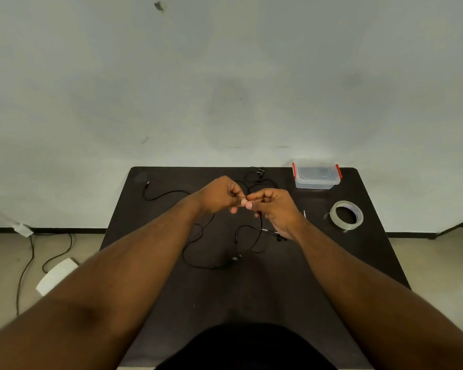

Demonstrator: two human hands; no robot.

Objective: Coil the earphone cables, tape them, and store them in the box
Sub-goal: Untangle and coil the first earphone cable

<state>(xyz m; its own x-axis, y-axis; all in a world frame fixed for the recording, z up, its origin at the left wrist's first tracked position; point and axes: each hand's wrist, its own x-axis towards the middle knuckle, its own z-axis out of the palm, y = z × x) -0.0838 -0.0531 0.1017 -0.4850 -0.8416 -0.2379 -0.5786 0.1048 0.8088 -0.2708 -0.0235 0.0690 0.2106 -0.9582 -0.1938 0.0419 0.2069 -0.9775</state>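
Note:
A black earphone cable (pixel 198 252) lies in loose loops across the middle of the dark table (pixel 251 289). My left hand (pixel 219 194) and my right hand (pixel 275 206) meet above it, fingertips almost touching, each pinching a stretch of the thin black cable. A strand hangs down from my right hand to the loops below. More black cable with earbuds (pixel 259 173) lies at the far edge, and a plug end (pixel 147 184) trails to the far left. A roll of clear tape (pixel 346 215) lies flat at the right. A clear plastic box (pixel 316 174) with red clips stands at the far right corner, lid on.
The table stands against a pale wall. On the floor to the left lie a white flat object (pixel 56 275) and dark cords (pixel 30 260). A small white strip (pixel 304 213) lies on the table just right of my right hand.

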